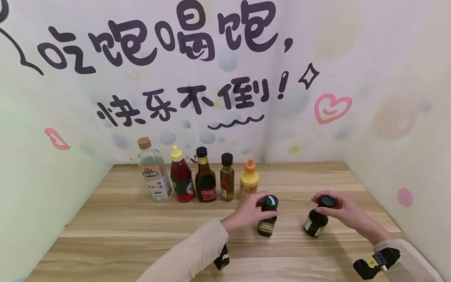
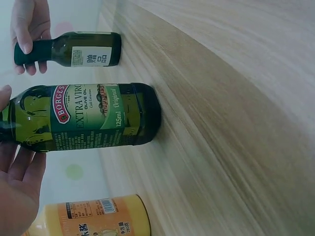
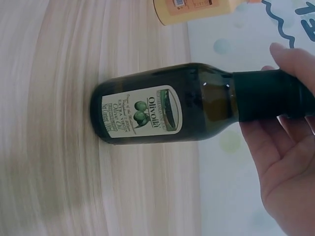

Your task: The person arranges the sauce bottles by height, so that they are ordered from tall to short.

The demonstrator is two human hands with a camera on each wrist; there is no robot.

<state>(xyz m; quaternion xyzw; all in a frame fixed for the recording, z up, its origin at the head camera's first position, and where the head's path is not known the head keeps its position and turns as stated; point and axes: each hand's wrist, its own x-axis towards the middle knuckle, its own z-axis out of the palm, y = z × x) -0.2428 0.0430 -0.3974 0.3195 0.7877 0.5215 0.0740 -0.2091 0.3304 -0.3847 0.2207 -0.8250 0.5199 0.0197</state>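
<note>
My left hand (image 1: 248,214) grips a small olive oil bottle (image 1: 267,227) near its dark green cap, thumb in front and fingers behind. Its green Borges label (image 2: 88,115) faces the left wrist camera. Off to the right, my right hand (image 1: 343,209) holds a second dark olive oil bottle (image 1: 316,223) around the cap and neck. An Olivoilà label (image 3: 142,113) shows on that bottle in the right wrist view. Both bottles are upright, a gap between them, their bases at the wooden tabletop.
Behind the hands stands a row: a clear white vinegar bottle (image 1: 155,172), a red sauce bottle (image 1: 182,182), a dark sauce bottle (image 1: 205,180), a slim oil bottle (image 1: 227,182) and a yellow squeeze bottle (image 1: 249,182). A printed cloth (image 1: 225,137) hangs beyond the table (image 1: 141,243).
</note>
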